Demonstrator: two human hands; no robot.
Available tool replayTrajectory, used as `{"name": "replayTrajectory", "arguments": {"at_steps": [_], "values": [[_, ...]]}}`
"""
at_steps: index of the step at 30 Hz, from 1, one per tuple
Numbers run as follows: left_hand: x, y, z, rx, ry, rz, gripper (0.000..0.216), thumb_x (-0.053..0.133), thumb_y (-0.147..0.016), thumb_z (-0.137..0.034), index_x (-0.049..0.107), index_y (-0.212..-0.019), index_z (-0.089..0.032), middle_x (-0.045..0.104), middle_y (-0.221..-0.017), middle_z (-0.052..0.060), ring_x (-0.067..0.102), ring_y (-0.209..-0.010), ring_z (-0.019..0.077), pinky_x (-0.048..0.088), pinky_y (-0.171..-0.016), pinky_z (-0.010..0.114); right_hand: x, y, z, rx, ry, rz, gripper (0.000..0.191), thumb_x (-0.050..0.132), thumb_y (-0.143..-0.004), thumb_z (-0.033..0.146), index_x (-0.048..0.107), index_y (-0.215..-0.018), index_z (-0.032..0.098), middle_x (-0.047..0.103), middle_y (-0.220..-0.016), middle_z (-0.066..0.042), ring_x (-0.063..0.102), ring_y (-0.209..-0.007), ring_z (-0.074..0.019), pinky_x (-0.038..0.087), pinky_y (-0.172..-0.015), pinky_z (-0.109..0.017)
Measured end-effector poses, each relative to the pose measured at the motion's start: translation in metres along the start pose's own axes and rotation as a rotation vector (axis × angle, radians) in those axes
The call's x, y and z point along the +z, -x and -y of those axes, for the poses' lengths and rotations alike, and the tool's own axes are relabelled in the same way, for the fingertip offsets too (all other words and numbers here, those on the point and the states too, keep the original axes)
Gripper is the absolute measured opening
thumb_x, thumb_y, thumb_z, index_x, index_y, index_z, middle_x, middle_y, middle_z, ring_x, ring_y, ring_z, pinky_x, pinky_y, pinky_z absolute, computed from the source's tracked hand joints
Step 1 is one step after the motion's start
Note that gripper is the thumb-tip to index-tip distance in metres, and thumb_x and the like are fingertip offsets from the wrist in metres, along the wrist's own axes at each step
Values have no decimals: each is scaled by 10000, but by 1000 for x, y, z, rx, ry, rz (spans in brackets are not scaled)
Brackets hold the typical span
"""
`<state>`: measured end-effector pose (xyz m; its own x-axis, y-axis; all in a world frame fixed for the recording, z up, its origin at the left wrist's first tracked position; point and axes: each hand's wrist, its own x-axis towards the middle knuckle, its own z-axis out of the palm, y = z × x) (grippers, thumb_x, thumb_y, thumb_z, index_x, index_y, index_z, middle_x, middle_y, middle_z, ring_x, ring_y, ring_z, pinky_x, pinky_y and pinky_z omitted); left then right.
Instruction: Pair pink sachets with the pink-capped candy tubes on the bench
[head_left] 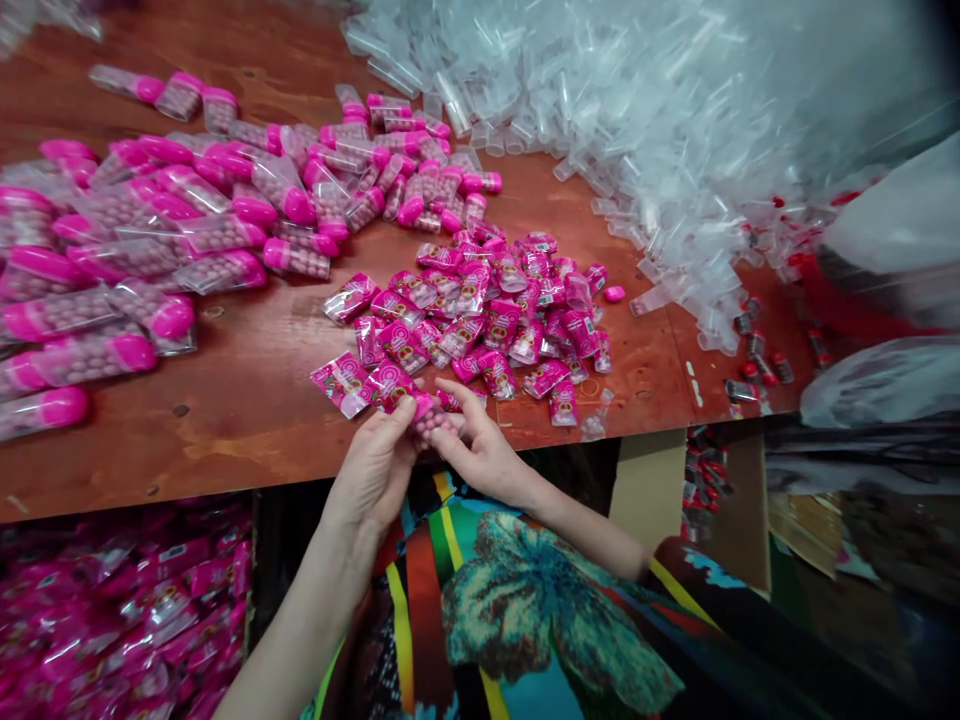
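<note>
My left hand point(377, 468) and my right hand point(480, 450) meet at the near edge of the wooden table point(247, 400). Together they grip one small clear tube of pink candy balls point(431, 418), fingers pinched round it. A pink printed label wrapper point(390, 385) lies against the tube at my left fingertips. Just beyond my hands sits a pile of pink printed label wrappers point(487, 310). To the left lies a heap of filled tubes with pink caps in clear sleeves point(150, 240).
A large mound of empty clear tubes point(615, 110) covers the table's far right. Small red-capped pieces point(757, 365) lie near the right edge. A bin of pink packets point(127, 610) sits under the table at left. Plastic bags point(885, 390) are at right.
</note>
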<state>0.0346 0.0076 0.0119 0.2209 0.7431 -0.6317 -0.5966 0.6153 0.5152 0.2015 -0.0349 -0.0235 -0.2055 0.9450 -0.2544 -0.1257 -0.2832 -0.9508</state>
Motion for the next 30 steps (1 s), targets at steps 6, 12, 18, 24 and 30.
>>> {"name": "replayTrajectory", "arguments": {"at_steps": [6, 12, 18, 24, 30], "values": [[-2, -2, 7, -57, 0, -6, 445, 1198, -754, -426, 868, -939, -192, 844, -869, 55, 848, -856, 279, 719, -749, 354, 1, 2, 3, -84, 178, -34, 670, 836, -1150, 555, 556, -1720, 342, 787, -1114, -35, 788, -969, -258, 711, -937, -451], [-4, 0, 10, -51, 8, 2, 428, 1195, -784, -402, 857, -909, -171, 834, -845, 51, 818, -803, 242, 710, -765, 331, 3, -2, 7, 65, -74, 15, 717, 796, -1153, 712, 531, -1702, 335, 739, -1029, -11, 705, -804, -218, 647, -722, -358], [1, 2, 14, -1, -38, -50, 525, 1234, -673, -408, 910, -997, -151, 854, -860, 49, 841, -848, 254, 702, -803, 331, 4, -1, 13, -29, 203, -57, 684, 834, -1164, 474, 532, -1748, 286, 768, -1151, -56, 780, -1044, -254, 694, -968, -434], [5, 6, 20, -14, -24, 47, 424, 1158, -811, -443, 824, -830, -183, 749, -794, 10, 698, -738, 182, 649, -735, 309, 2, -11, 10, 113, -212, 26, 780, 854, -1119, 713, 493, -1662, 284, 646, -910, 67, 588, -659, -152, 493, -583, -272], [5, 5, 12, 19, -112, 179, 520, 1141, -842, -573, 794, -799, -188, 714, -776, 15, 706, -783, 204, 614, -728, 308, 0, -20, 12, 65, -243, 52, 795, 890, -1092, 760, 486, -1586, 285, 588, -750, 131, 495, -577, -128, 396, -558, -245]]}}
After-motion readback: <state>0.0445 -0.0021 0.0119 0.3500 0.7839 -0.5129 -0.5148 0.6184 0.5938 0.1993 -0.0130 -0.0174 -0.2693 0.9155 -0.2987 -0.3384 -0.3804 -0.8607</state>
